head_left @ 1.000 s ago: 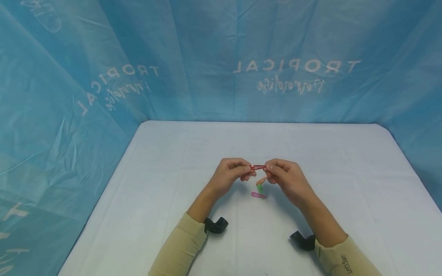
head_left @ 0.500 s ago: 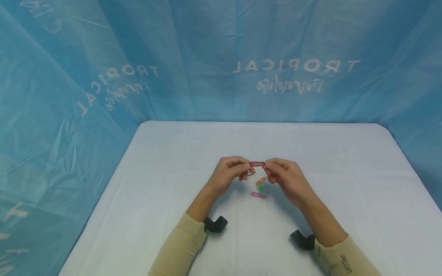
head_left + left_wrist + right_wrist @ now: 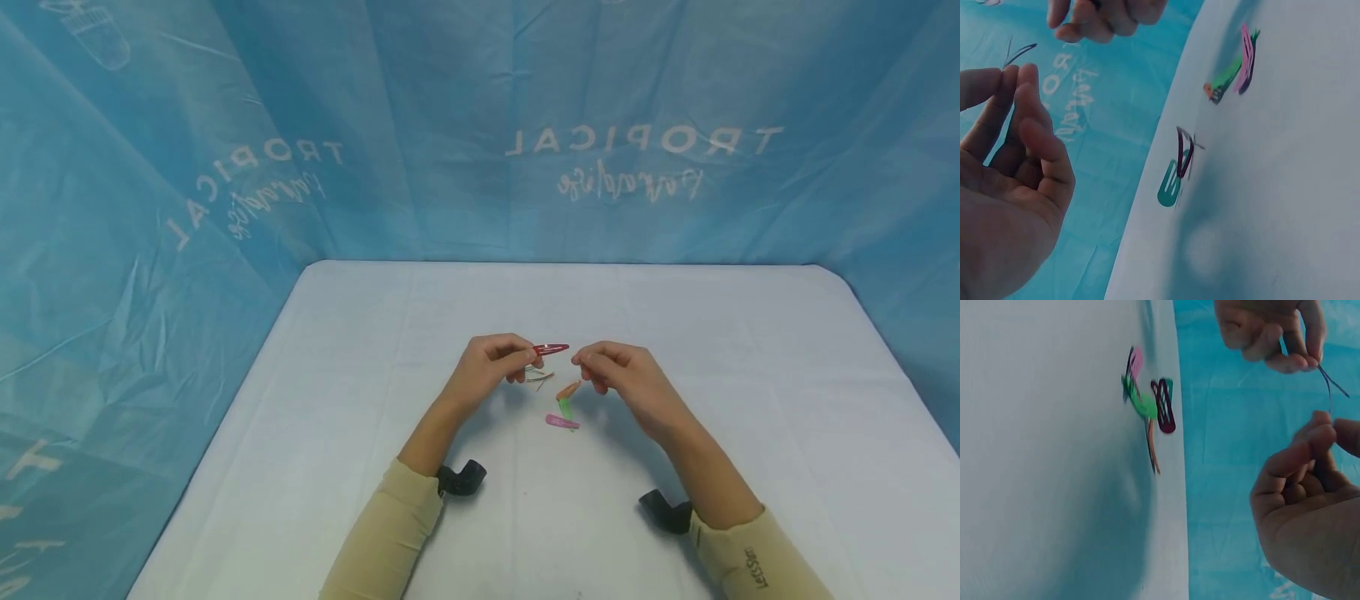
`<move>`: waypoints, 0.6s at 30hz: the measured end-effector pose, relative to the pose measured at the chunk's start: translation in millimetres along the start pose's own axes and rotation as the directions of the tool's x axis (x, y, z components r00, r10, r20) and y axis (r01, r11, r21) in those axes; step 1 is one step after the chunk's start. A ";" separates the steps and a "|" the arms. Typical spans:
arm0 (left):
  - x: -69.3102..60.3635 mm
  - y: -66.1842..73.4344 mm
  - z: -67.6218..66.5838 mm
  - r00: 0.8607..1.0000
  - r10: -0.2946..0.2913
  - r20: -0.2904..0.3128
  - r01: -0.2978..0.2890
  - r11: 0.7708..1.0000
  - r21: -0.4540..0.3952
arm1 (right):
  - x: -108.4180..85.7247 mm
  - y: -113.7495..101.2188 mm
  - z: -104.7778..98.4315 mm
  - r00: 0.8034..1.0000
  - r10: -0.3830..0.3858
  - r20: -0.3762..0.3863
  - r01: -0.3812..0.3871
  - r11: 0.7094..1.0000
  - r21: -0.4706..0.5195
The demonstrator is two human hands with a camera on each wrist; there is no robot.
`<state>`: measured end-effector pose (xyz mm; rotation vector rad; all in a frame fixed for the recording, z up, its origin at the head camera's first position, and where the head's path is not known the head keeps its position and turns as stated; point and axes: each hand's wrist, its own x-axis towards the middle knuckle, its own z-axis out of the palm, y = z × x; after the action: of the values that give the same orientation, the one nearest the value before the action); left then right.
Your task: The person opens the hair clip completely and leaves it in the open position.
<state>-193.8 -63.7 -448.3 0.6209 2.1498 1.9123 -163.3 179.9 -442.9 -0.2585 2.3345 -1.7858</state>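
A red snap hair clip [image 3: 551, 349] juts from the fingertips of my left hand [image 3: 492, 363], which pinches one end. In the left wrist view, its two thin parts [image 3: 1022, 52] look spread. My right hand [image 3: 626, 375] is just to the clip's right, fingers loosely curled, with a small gap from the clip in the head view. Nothing shows between its fingers. Below the hands lie an orange clip [image 3: 568, 391], a green clip [image 3: 566, 408] and a pink clip [image 3: 562, 422]. A maroon clip [image 3: 1184, 153] and a teal clip [image 3: 1169, 187] lie near each other.
The clips lie on a white table [image 3: 375, 375]. A blue printed curtain [image 3: 450, 183] hangs behind it and to both sides. Black curved pieces [image 3: 462, 477] stick out at both sleeve cuffs.
My right hand has let go of the red hair clip and separated from it. My left hand has moved slightly left and away from me with the clip, uncovering clips beneath it.
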 end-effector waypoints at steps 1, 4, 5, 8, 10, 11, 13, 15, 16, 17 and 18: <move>0.5 -0.2 -0.5 1.000 -0.005 -0.004 0.006 1.000 0.008 | 0.6 0.0 -0.5 1.000 0.016 0.002 -0.016 0.999 -0.028; 1.7 -2.1 -1.3 1.000 -0.017 -0.015 0.017 0.999 0.045 | 1.9 0.4 -1.4 0.998 0.063 0.014 -0.062 0.993 -0.096; 2.1 -2.9 -1.3 1.000 -0.019 -0.019 0.020 0.998 0.064 | 2.5 1.0 -1.6 0.997 0.073 0.020 -0.070 0.992 -0.110; 3.1 -6.1 -1.1 0.999 -0.027 -0.039 0.032 0.990 0.136 | 3.6 2.6 -1.6 0.996 0.081 0.028 -0.076 0.988 -0.134; 3.4 -7.5 -0.8 0.998 -0.028 -0.054 0.037 0.982 0.187 | 4.0 3.4 -1.4 0.997 0.075 0.029 -0.070 0.988 -0.141; 3.5 -8.0 -0.7 0.998 -0.028 -0.063 0.041 0.977 0.211 | 4.1 3.8 -1.3 0.997 0.073 0.029 -0.068 0.987 -0.144; 3.2 -8.7 -0.6 0.996 -0.028 -0.083 0.049 0.963 0.265 | 4.2 4.4 -1.4 0.997 0.065 0.030 -0.060 0.987 -0.149; 2.8 -9.9 -0.6 0.994 -0.028 -0.103 0.059 0.949 0.310 | 4.0 5.2 -1.5 0.998 0.059 0.035 -0.053 0.986 -0.158; 2.5 -10.5 -0.5 0.993 -0.029 -0.114 0.066 0.939 0.336 | 4.0 5.7 -1.5 0.998 0.056 0.038 -0.049 0.985 -0.164; 2.1 -11.1 -0.5 0.992 -0.027 -0.122 0.070 0.930 0.361 | 4.0 6.1 -1.5 0.998 0.054 0.043 -0.046 0.984 -0.169; 1.7 -11.8 -0.5 0.991 -0.027 -0.129 0.076 0.920 0.385 | 4.0 6.5 -1.4 0.998 0.050 0.047 -0.041 0.984 -0.174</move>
<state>-197.6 -64.3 -459.6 0.5137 2.6259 1.5373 -167.7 181.9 -449.1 -0.2701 2.4408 -1.5383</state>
